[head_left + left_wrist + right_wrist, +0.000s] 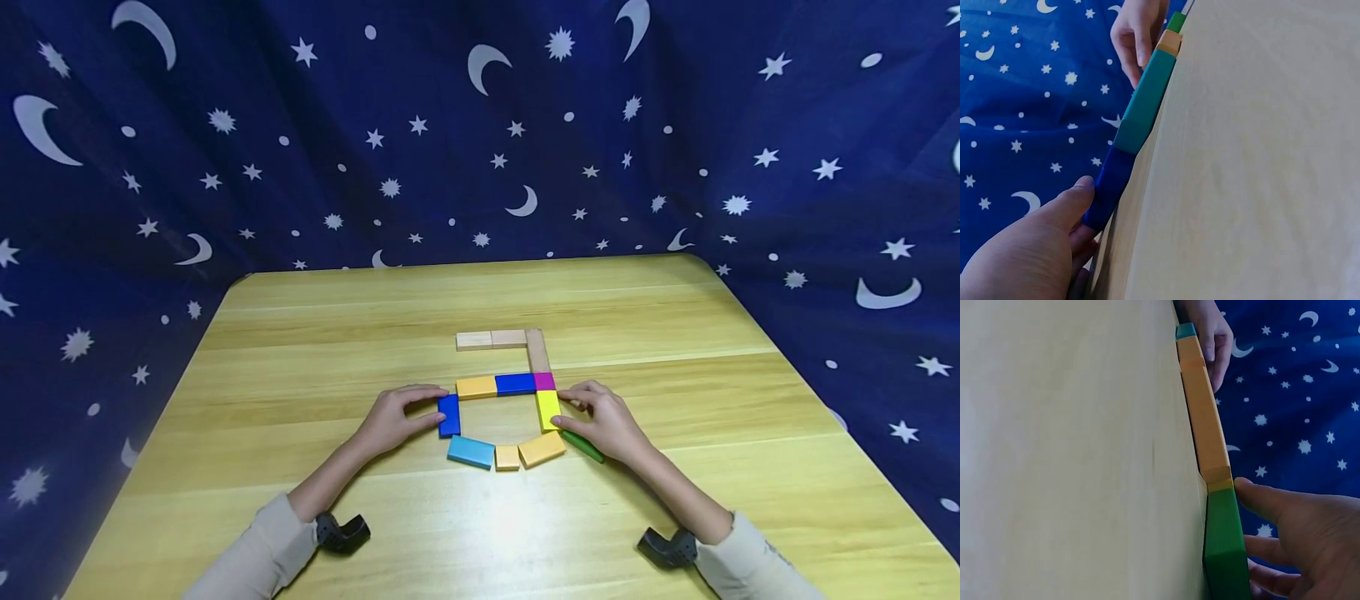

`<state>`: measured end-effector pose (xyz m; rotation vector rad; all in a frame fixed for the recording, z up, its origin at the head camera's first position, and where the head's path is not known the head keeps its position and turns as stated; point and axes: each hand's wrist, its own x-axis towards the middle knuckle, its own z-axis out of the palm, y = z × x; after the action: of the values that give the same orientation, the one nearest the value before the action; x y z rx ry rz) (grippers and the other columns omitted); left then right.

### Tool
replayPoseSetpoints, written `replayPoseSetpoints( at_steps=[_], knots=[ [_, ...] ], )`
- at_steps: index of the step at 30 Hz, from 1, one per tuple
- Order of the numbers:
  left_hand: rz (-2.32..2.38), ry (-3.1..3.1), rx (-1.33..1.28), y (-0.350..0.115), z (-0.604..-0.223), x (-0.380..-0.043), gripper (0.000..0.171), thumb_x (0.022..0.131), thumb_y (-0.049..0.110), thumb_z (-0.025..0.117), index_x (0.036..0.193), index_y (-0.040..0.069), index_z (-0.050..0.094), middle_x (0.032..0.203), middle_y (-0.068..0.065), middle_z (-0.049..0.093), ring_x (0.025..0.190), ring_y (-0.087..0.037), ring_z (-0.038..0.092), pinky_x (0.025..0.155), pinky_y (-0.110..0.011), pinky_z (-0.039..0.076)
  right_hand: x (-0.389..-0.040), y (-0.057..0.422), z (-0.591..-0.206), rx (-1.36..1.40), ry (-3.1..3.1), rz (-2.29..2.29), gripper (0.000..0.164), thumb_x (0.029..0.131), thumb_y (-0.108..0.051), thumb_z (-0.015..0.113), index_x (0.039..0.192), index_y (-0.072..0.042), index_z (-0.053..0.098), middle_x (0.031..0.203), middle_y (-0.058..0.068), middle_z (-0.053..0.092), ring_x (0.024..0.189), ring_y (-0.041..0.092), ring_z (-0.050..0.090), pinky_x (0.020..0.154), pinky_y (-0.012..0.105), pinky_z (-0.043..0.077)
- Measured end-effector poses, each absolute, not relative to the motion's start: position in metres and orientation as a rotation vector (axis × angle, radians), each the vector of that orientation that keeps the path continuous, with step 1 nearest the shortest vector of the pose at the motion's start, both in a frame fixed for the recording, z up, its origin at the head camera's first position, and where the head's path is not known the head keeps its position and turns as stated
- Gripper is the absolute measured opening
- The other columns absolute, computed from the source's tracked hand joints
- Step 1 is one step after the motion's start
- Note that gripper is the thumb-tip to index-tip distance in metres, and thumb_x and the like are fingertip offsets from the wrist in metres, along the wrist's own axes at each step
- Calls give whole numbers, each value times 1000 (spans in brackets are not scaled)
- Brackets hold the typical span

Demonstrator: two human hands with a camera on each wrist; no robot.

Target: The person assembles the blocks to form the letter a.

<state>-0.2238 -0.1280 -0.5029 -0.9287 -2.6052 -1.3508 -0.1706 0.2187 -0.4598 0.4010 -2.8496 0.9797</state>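
Flat wooden blocks form an outline on the table. On its left side, my left hand [393, 419] holds an upright-set dark blue block [449, 416], thumb and forefinger at its outer edge; the left wrist view shows the thumb on this blue block [1109, 187]. Across from it, my right hand [603, 419] holds a yellow block [548, 410], thumb near its front end and forefinger near its back end. A green block [582, 447] lies slantwise beneath the right hand, partly covered. Along the front run a light blue block [471, 452], a small orange block [507, 457] and a longer orange block [542, 450].
An orange block [477, 388], another blue block [515, 384] and a magenta block [544, 381] make the back row. Behind them, plain wood blocks [538, 350] turn a corner leftward. The wooden table [337, 325] meets a dark blue star-patterned curtain [435, 167].
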Motion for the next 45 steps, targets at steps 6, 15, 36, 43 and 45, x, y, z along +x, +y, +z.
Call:
replayPoseSetpoints(
  at_steps=[6,15,36,43,45],
  knots=[
    [-1348,-2601,-938,-127,-502,-225,35,81,41,69,112,27,67,114,10,63,109,-11,56,93,-36,43,-172,219,-460,385,-2865,979,46,76,-30,76,112,-3,66,100,4,60,76,15,49,60,26,41],
    [-1351,-2610,-938,-127,-501,-225,35,81,41,68,113,26,68,114,9,63,109,-12,56,93,-36,44,-172,220,-460,357,-2866,1002,46,76,-30,76,112,-4,66,96,1,59,76,15,47,59,26,39],
    [-1343,-2622,-919,-128,-501,-224,35,80,39,69,113,26,67,115,9,62,109,-13,56,94,-37,43,-135,249,-441,441,-2977,924,43,71,-32,80,104,-8,67,87,-5,55,77,13,48,64,26,42],
    [-1346,-2612,-933,-128,-501,-224,36,81,40,69,113,25,67,115,9,62,109,-13,56,94,-37,43,-134,250,-439,462,-2986,897,34,71,-21,80,101,-9,68,86,-6,58,74,11,50,62,24,42],
    [-1341,-2606,-939,-127,-501,-224,36,81,40,69,113,25,67,115,8,62,109,-13,56,93,-37,43,-134,250,-439,467,-2981,899,34,72,-20,80,102,-9,69,87,-6,59,74,11,50,62,24,42]
  ],
)
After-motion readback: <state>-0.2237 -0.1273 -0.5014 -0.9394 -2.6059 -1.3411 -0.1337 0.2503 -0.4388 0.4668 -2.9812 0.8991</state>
